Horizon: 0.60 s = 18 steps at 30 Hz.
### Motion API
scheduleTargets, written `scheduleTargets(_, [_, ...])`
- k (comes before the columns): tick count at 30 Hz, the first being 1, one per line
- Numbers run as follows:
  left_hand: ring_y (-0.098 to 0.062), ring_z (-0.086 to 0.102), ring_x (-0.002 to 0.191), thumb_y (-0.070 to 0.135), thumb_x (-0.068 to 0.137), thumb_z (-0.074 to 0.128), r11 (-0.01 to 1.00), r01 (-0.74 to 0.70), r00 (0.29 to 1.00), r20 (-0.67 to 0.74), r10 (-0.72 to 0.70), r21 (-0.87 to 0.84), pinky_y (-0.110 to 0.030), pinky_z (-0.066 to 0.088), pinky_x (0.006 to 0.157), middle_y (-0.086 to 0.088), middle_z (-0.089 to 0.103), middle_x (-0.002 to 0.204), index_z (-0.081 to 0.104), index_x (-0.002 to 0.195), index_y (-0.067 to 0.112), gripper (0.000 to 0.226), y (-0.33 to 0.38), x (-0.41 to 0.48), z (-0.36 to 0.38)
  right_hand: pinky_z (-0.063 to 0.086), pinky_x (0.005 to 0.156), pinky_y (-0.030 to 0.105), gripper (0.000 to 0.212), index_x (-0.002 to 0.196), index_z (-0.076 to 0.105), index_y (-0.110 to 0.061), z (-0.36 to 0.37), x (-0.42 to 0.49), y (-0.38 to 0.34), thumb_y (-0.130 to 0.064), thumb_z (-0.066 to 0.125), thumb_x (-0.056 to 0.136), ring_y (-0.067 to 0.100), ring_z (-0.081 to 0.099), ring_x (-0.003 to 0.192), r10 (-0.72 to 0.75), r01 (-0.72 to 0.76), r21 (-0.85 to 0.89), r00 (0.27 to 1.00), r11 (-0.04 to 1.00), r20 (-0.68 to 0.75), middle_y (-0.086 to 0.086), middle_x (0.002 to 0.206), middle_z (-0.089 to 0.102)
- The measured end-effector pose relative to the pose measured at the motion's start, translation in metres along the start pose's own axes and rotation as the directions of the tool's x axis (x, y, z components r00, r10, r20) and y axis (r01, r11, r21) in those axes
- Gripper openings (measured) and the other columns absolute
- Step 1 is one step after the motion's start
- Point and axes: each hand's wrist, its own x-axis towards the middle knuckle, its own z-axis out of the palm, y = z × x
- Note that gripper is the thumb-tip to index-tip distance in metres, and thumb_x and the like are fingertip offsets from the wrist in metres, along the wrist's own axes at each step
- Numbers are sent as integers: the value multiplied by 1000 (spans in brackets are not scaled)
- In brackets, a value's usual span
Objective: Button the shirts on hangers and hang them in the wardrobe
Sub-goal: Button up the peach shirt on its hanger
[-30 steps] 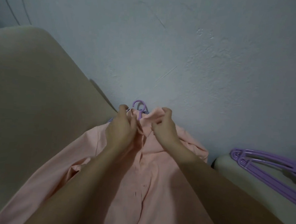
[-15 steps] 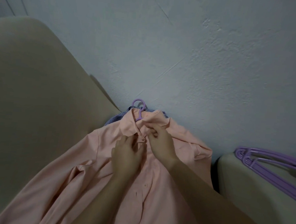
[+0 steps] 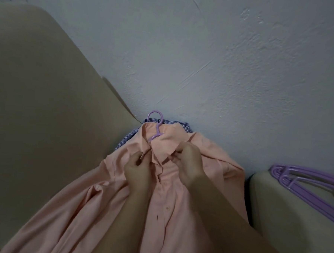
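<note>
A pale pink shirt lies spread on a beige sofa, its collar toward the wall, with a purple hanger whose hook sticks out at the neck. My left hand pinches the left edge of the shirt front just below the collar. On the other side, my right hand pinches the right collar flap and front edge. A small button shows lower on the placket. Under the pink shirt a blue checked shirt peeks out at the collar.
The beige sofa back rises on the left. A grey plastered wall stands right behind the shirts. On the right, a beige cushion carries several spare purple hangers.
Both hands came down from the top of the collar to the front edges just under it, and now they sit a little apart. The view shifted slightly.
</note>
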Motion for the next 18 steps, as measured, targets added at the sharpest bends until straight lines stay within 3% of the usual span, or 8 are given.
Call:
scheduleTargets(3, [-20,43,70,8,87,72,988,88,996,3,-88,-126,-37,37,65,-5,54,69,67,75,15,15,1,1,-7,46,76,39,25,74,57,-5,3,0,-4,14,41,73,26,53,78,-93,99,-25,978,995,188,12,79,55])
scheduleTargets(6, [-13,44,67,10,91,70,981,89,995,63,-79,-174,-31,38,63,-1,52,71,68,81,15,12,5,-3,-9,54,76,29,34,97,66,-6,6,-4,-5,18,45,84,20,68,80,-166,197,-50,919,979,357,8,89,70])
scheduleTargets(8, [-13,43,68,11,94,68,979,47,997,76,-33,-197,-29,37,62,-2,49,71,65,77,13,17,5,-3,-11,56,76,25,31,107,64,-14,8,0,1,9,56,88,15,71,86,-221,288,-153,911,945,348,4,99,72])
scheduleTargets(11, [-19,43,72,15,97,66,983,-13,997,76,28,-184,-32,38,66,-3,50,69,62,75,11,23,3,-3,-14,55,85,31,34,109,61,-30,6,9,14,-27,72,77,8,69,96,-323,410,-477,911,778,256,-12,101,73])
scheduleTargets(14, [-21,40,72,14,99,63,984,-62,993,93,79,-168,-34,35,66,-5,47,68,56,74,9,26,-2,-3,-15,52,77,32,14,87,64,-25,9,7,13,-38,64,80,20,68,90,-352,369,-685,920,628,173,-6,95,74])
scheduleTargets(16, [-22,37,72,14,100,61,986,-75,990,109,92,-150,-35,32,67,-9,43,69,52,73,5,29,-5,-1,-15,50,76,33,21,82,65,-22,17,4,8,-41,58,87,25,65,89,-339,360,-700,924,617,176,-1,96,74])
scheduleTargets(18, [-22,35,75,13,99,60,987,-66,988,128,85,-148,-35,32,69,-9,42,74,52,72,4,30,-4,-2,-14,50,79,34,34,91,68,-18,26,5,2,-47,49,92,28,63,91,-323,345,-716,930,606,175,5,98,73])
